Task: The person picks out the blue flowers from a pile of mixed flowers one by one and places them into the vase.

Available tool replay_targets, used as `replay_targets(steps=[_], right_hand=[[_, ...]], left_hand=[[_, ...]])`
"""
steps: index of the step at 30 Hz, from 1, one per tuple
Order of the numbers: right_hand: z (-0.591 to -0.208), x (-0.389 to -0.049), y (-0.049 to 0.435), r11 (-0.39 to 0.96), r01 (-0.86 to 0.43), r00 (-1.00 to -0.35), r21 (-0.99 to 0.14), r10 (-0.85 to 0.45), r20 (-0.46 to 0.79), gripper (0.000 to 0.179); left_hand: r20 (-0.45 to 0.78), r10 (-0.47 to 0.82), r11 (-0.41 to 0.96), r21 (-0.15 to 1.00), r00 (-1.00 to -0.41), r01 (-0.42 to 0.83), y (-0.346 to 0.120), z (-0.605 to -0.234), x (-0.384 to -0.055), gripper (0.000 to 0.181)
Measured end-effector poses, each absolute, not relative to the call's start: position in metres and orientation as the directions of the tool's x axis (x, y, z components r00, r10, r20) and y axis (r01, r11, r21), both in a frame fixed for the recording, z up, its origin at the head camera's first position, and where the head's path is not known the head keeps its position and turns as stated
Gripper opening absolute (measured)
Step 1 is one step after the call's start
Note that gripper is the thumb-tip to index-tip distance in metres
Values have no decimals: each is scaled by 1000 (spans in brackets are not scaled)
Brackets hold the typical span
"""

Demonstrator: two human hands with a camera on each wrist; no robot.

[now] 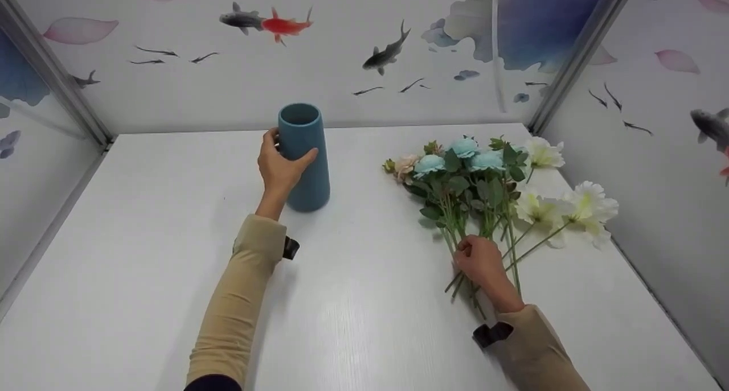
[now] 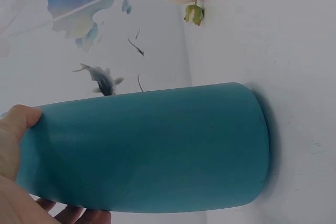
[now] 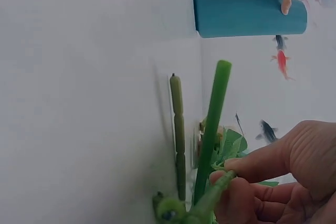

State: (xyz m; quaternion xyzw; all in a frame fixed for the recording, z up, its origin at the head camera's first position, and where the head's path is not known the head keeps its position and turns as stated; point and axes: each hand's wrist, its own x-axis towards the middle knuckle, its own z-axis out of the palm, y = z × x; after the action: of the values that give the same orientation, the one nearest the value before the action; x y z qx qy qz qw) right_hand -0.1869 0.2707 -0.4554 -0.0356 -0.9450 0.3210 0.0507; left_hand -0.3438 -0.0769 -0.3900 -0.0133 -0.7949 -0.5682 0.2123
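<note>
A tall blue vase (image 1: 310,180) stands upright near the back of the table, its round mouth empty as far as the head view shows. My left hand (image 1: 280,166) grips its upper part, thumb on the near side and fingers around the far side. To the right lies a bunch of artificial flowers (image 1: 464,177) with blue and pale peach blooms and green leaves. Over its stems is my right hand (image 1: 483,261), and in the right wrist view thumb and forefinger pinch a green stem (image 3: 212,198). Which bloom that stem carries is hidden.
White-yellow flowers (image 1: 586,206) on long stems lie to the right of the bunch, near the table's right edge. Printed panels (image 1: 336,78) with fish and petals enclose the white table (image 1: 364,300) at the back and sides.
</note>
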Motion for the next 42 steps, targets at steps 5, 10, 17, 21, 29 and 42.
replay_targets(steps=[5,10,17,21,29,42], right_hand=[[-452,-185,268,765,33,-991,-643,108,78,13],[-447,-184,261,741,4,-986,-672,115,121,11],[-444,-184,249,715,-44,-976,-698,120,184,10],[-442,-184,241,698,-93,-965,-710,112,236,9],[-439,-188,228,673,-223,-922,-705,90,377,6],[-438,-194,213,399,-278,-928,-874,122,351,11]], left_hand=[[353,-210,364,894,-912,263,-79,-388,-340,76],[341,-195,361,897,-920,255,-80,-386,-336,78],[332,-184,357,900,-925,252,-80,-387,-329,77],[346,-175,358,894,-922,268,-80,-388,-325,77],[347,-145,355,892,-926,279,-78,-389,-315,76],[370,-101,345,884,-924,316,-74,-391,-296,77]])
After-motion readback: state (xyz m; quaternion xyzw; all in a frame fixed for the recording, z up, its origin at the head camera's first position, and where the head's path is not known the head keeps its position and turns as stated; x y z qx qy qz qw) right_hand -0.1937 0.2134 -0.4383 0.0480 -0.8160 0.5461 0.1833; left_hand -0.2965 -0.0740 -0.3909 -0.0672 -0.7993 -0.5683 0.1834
